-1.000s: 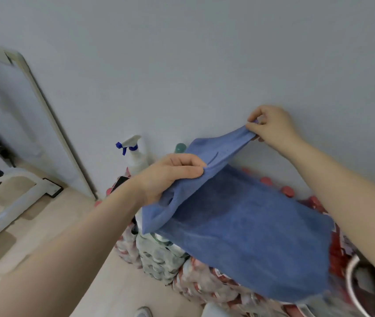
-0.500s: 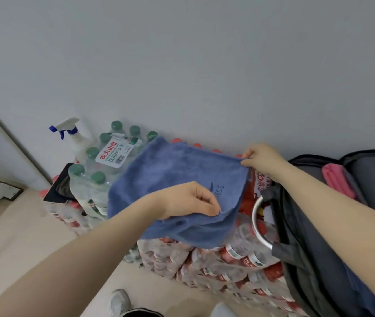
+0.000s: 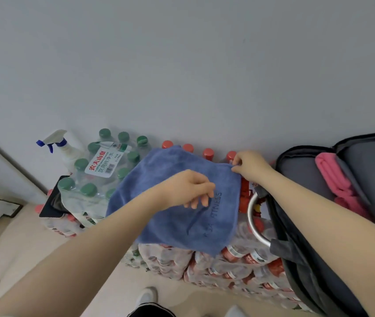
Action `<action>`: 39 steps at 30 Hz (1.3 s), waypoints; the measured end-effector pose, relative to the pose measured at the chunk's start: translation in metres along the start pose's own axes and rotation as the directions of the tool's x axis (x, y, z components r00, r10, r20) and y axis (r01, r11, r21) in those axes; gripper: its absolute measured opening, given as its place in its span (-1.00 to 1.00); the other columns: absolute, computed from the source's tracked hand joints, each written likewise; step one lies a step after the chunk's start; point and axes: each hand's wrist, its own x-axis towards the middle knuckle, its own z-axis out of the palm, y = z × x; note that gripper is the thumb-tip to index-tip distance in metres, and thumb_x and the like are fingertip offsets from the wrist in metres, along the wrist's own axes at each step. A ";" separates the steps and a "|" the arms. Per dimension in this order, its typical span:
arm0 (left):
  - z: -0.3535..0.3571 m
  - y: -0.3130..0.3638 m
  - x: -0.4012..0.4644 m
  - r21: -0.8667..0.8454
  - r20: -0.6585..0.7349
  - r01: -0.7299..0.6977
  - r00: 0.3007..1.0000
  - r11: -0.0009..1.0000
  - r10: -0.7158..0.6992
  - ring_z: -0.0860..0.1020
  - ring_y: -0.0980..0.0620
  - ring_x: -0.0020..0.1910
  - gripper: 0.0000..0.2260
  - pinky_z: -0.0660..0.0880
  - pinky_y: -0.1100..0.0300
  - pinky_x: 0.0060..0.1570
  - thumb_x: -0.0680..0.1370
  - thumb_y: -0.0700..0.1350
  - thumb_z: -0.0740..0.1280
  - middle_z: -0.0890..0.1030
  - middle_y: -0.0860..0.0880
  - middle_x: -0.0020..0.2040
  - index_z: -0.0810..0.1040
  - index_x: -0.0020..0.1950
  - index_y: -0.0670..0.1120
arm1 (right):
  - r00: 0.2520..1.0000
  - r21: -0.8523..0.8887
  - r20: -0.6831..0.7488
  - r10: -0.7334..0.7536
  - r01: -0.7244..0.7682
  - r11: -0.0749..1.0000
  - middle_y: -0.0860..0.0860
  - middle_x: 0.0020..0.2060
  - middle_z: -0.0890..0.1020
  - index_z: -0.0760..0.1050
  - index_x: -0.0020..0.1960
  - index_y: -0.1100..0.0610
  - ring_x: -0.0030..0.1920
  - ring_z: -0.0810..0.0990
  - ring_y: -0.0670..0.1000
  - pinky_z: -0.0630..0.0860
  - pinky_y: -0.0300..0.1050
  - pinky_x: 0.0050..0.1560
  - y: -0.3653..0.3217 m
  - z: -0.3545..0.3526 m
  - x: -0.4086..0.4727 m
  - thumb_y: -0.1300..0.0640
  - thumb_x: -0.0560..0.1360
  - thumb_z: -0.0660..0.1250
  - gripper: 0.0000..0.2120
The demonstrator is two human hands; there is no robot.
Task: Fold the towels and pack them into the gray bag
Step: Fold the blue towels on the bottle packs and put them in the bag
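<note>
Blue towel on bottle packs, R hand fingers pinching corner, L hand fingers loosely curled, touching it

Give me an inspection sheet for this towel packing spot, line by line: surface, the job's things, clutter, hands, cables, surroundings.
Surface: shrink-wrapped packs of red-capped bottles serve as the work surface.
Job's things: blue towel lies spread on the packs, part folded; gray bag stands open at the right with a pink towel inside.
Clutter: spray bottle and a pack of green-capped bottles at the left.
Hands: left hand has fingertips down on the blue towel; right hand pinches its far right corner.
Cables: nothing seen.
Surroundings: plain gray wall, light floor.
</note>
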 end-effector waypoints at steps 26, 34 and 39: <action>-0.106 -0.036 0.088 0.256 0.254 -0.397 0.907 0.881 0.335 0.38 0.14 -0.34 -0.77 0.33 0.29 -0.29 0.46 0.05 0.35 0.42 0.09 -0.34 0.36 -0.27 0.01 | 0.877 0.742 -0.409 0.252 0.159 0.651 -0.04 -0.41 0.58 0.51 -0.32 0.11 -0.33 0.54 -0.07 0.48 -0.27 -0.21 -0.060 -0.013 -0.051 0.42 0.38 0.39 -0.75; -0.177 -0.058 0.038 0.348 0.191 -0.316 0.946 0.883 0.263 0.44 0.17 -0.33 -0.78 0.37 0.30 -0.22 0.42 0.06 0.41 0.53 0.13 -0.33 0.57 -0.18 -0.09 | 0.816 0.883 -0.449 0.364 0.342 0.323 -0.15 -0.45 0.59 0.50 -0.24 0.15 -0.38 0.55 -0.17 0.52 -0.32 -0.25 -0.089 -0.013 -0.054 0.40 0.49 0.25 -0.77; -0.187 -0.075 -0.007 0.297 0.066 -0.305 0.952 0.905 0.299 0.42 0.05 -0.32 -0.68 0.37 0.19 -0.21 0.36 0.13 0.37 0.46 -0.03 -0.32 0.47 -0.23 -0.13 | 0.795 0.891 -0.453 0.403 0.421 0.170 -0.09 -0.40 0.57 0.47 -0.23 0.13 -0.36 0.53 -0.12 0.51 -0.26 -0.27 -0.098 -0.008 -0.071 0.35 0.53 0.22 -0.79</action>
